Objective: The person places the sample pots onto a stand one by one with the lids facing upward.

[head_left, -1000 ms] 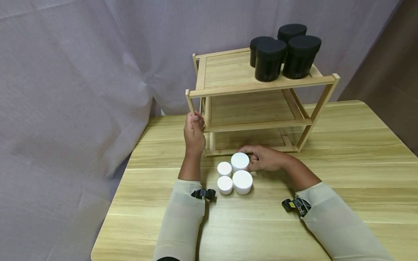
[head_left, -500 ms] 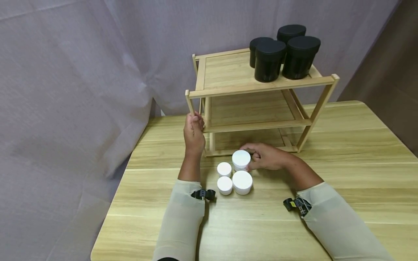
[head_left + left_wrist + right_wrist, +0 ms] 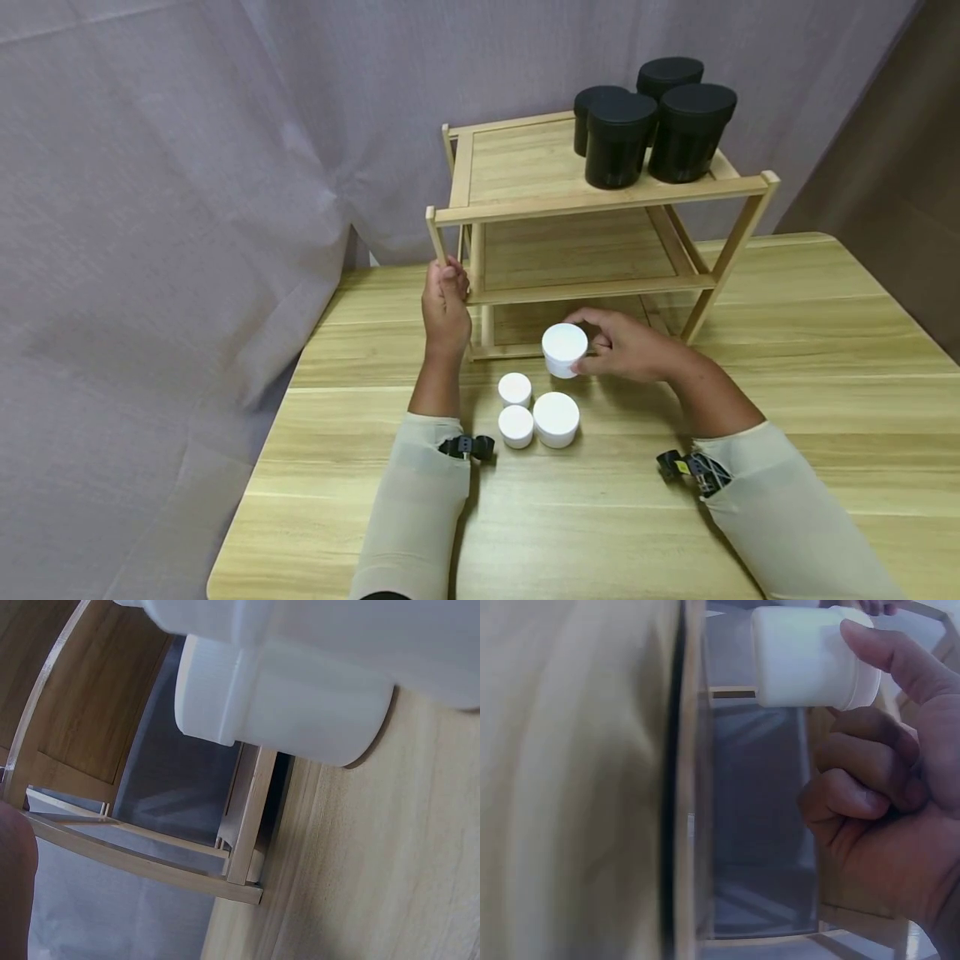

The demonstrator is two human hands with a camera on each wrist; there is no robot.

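My right hand (image 3: pixel 630 346) pinches a white lidded jar (image 3: pixel 564 350) between thumb and forefinger, off the table in front of the rack's bottom shelf. In the right wrist view the thumb lies on the jar (image 3: pixel 806 658) near its lid and the other fingers are curled. My left hand (image 3: pixel 446 308) grips the front left post of the bamboo rack (image 3: pixel 585 293). Just right of the left wrist stand a larger white jar (image 3: pixel 557 419) and two smaller white jars (image 3: pixel 515 389), close together on the table. White jars (image 3: pixel 292 697) loom near in the left wrist view.
Several black lidded containers (image 3: pixel 621 137) crowd the right side of the rack's top shelf. The wooden table (image 3: pixel 360 500) extends in front of and beside the rack. A grey curtain (image 3: pixel 187 250) hangs behind and to the left.
My right hand has lifted the larger back jar from the group and moved it up, away from me and slightly right. The left hand stays on the post.
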